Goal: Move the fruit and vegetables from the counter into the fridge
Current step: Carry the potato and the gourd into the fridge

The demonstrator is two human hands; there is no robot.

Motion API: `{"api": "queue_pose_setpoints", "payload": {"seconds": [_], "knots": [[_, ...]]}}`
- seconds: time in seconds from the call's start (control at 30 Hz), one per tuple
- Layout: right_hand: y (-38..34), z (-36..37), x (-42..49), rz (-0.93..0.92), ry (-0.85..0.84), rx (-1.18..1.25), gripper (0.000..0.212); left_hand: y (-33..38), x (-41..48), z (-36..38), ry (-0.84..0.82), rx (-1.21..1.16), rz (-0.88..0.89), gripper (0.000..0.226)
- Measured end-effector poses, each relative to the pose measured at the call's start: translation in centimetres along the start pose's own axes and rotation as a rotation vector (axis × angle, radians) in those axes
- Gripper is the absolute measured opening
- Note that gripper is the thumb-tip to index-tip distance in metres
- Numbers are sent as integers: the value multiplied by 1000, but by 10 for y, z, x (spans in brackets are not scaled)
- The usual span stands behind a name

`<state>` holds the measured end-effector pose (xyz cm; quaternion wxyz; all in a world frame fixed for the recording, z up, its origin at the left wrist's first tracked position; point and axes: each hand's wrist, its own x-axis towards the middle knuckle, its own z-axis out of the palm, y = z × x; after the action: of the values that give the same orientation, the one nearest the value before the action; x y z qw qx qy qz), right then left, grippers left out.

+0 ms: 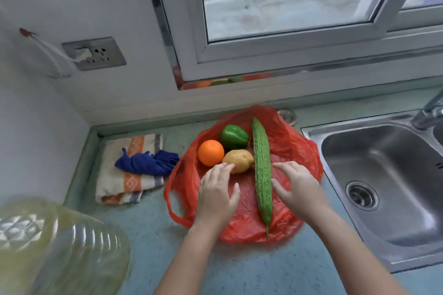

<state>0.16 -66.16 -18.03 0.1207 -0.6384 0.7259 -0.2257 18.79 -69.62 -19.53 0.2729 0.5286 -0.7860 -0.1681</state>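
Produce: orange (211, 152), green pepper (233, 137), potato (239, 160), bitter gourd (263, 171) — lying on your red bag (293, 148), counter (148, 227).
Left hand (217, 195): hovering open, fingertips touching the potato.
Right hand (298, 189): spreading open — beside the gourd.

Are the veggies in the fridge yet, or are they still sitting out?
Nothing looks put away yet. The orange, green pepper, potato and long bitter gourd all lie on the red bag on the counter. Both hands are open and empty: the left hand reaches toward the potato, the right hand is beside the gourd. All four are left to carry; no fridge is in view.
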Motion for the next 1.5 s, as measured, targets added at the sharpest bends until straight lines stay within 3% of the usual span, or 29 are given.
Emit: {"api": "queue_pose_setpoints", "payload": {"seconds": [0.43, 0.83, 1.17, 1.5], "knots": [[17, 67, 59, 235, -124, 247, 68, -30, 70, 57, -132, 58, 41, 46], [28, 96, 65, 342, -118, 341, 86, -41, 78, 81, -162, 111, 19, 61], [34, 96, 61, 346, -86, 418, 81, -42, 74, 85, -241, -52, -151, 71], [27, 62, 46, 229, -43, 402, 74, -29, 52, 66, -118, -259, -251, 68]]}}
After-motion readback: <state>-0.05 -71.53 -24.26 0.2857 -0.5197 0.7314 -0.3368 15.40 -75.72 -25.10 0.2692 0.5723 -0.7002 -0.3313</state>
